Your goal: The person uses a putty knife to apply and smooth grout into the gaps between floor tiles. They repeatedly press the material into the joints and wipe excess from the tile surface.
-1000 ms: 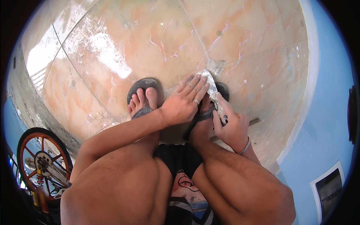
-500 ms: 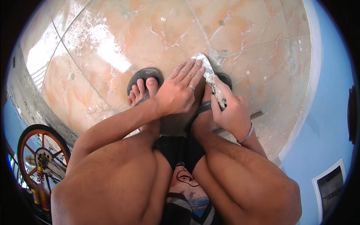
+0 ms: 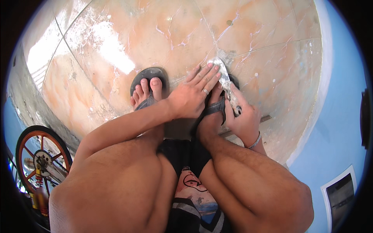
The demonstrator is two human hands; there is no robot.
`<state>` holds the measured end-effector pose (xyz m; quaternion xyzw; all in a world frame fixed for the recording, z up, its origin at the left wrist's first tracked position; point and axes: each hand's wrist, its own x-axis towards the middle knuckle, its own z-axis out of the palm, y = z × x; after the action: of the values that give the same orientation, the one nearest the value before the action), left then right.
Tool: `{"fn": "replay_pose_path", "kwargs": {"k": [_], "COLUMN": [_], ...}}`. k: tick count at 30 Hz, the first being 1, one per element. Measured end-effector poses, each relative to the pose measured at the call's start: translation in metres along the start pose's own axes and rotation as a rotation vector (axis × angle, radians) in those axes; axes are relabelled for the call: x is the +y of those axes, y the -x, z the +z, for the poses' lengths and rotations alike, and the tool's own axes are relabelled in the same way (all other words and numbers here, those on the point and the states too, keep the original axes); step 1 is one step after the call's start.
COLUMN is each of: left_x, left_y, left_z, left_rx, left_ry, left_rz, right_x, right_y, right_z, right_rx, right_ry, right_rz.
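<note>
My right hand (image 3: 245, 119) is closed round the handle of a putty knife (image 3: 224, 76), its blade smeared with whitish paste and its handle crusted. The blade points away from me, slanting left, just over the front of my right sandal. My left hand (image 3: 189, 96), with a ring on one finger, is stretched out palm down. Its fingertips rest on the blade's left side near the tip. Whether the blade touches the floor is hard to see. Just beyond the tip lies a grey-white patch (image 3: 226, 56) on the tiled floor (image 3: 163, 42).
My feet in dark sandals (image 3: 162, 73) stand on either side of my left hand. A spoked orange wheel (image 3: 26, 148) stands at the left. To the right rises a light blue wall (image 3: 334, 116), with a white-framed dark panel (image 3: 342, 196) low down. A thin dark strip (image 3: 265, 119) lies beside my right wrist.
Both hands and the putty knife have shifted to the right and slightly nearer to me. My left fingertips stay on the blade, and my right hand keeps its grip.
</note>
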<state>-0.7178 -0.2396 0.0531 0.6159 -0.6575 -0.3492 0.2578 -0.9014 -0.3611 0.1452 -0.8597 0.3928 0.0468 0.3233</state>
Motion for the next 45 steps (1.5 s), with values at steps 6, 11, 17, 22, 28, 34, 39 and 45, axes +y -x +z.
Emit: {"fn": "replay_pose_path", "kwargs": {"k": [6, 11, 17, 22, 28, 34, 39, 45], "left_x": [0.007, 0.002, -0.009, -0.009, -0.022, -0.018, -0.051, -0.014], "left_y": [0.003, 0.003, 0.002, 0.009, 0.001, 0.014, 0.0, 0.021], "left_z": [-0.016, -0.034, -0.037, -0.044, -0.054, -0.054, -0.06, -0.028], "left_rx": [0.07, 0.088, 0.208, 0.084, 0.272, 0.226, 0.401, 0.289], "left_ry": [-0.073, -0.089, -0.182, -0.133, -0.134, -0.04, -0.102, -0.012], "left_rz": [-0.053, -0.063, -0.1, -0.115, -0.131, -0.144, -0.162, -0.13], "right_x": [-0.013, -0.028, -0.028, -0.048, -0.057, -0.06, -0.06, -0.057], "right_y": [-0.01, -0.03, -0.037, -0.041, -0.067, -0.063, -0.092, -0.042], "right_z": [-0.001, -0.002, 0.009, 0.003, -0.001, -0.001, 0.015, -0.002], "right_rx": [0.052, 0.016, 0.067, -0.011, 0.035, -0.003, 0.054, -0.112], "right_ry": [-0.054, -0.058, -0.022, 0.046, 0.038, 0.014, 0.075, 0.167], "right_rz": [-0.069, -0.072, -0.129, -0.05, -0.114, -0.085, -0.166, 0.024]}}
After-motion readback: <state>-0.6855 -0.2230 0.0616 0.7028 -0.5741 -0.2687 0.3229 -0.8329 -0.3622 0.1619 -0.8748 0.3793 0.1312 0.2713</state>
